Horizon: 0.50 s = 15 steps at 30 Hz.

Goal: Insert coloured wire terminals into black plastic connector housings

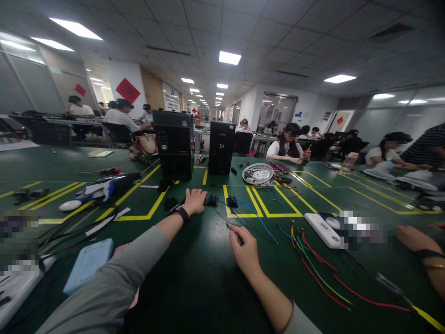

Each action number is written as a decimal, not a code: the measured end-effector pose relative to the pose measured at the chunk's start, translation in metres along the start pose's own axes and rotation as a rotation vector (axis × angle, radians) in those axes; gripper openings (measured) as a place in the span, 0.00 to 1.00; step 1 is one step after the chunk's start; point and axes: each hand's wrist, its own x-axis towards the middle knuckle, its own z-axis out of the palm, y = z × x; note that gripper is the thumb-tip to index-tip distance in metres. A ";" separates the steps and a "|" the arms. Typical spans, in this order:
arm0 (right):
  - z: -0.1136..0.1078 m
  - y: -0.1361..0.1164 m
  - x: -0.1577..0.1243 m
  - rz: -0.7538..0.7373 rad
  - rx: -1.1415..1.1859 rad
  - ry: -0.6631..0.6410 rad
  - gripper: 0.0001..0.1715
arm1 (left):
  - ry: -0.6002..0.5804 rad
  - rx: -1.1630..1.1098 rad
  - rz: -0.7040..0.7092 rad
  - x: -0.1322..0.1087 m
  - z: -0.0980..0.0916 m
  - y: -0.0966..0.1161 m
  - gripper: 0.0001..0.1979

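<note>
My left hand (194, 202) reaches forward, palm down, with its fingers stretched and a little apart over the row of small black blocks. What lies under its palm is hidden. To its right on the table sit a black terminal block (212, 200) and another black block (232, 201), which has blue wires (255, 213) running out of it. My right hand (246, 248) is closer to me, thumb and fingers pinched on a thin green wire, mostly covered by the fingers. Further right lie loose red, green and blue wires (313, 260) with small metal ends.
Two black computer towers (174, 148) stand ahead. Behind the blocks is a white round basket (257, 174). A screwdriver (109, 170), a light blue case (88, 264) and cables lie left; a white power bank (321, 230) and another person's hand (417, 241) are right.
</note>
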 end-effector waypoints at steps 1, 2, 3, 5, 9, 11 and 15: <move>-0.001 0.002 0.001 -0.005 -0.035 -0.001 0.14 | -0.014 -0.011 0.029 -0.010 -0.009 0.001 0.24; -0.002 0.004 0.002 -0.012 -0.074 -0.001 0.15 | -0.032 -0.023 0.064 -0.021 -0.019 0.002 0.24; -0.003 0.006 0.003 -0.019 -0.119 -0.013 0.16 | -0.048 -0.035 0.095 -0.035 -0.030 0.003 0.24; -0.006 0.009 0.007 -0.019 -0.151 -0.025 0.17 | -0.095 -0.077 0.163 -0.071 -0.054 0.001 0.22; -0.007 0.010 0.021 0.006 -0.249 -0.071 0.17 | -0.076 -0.351 0.263 -0.170 -0.081 -0.011 0.19; -0.004 0.006 0.033 0.014 -0.329 -0.123 0.17 | 0.032 -0.397 0.171 -0.225 -0.074 -0.025 0.18; 0.014 -0.002 0.068 0.017 -0.523 -0.274 0.15 | 0.332 -0.410 -0.065 -0.317 -0.024 -0.062 0.12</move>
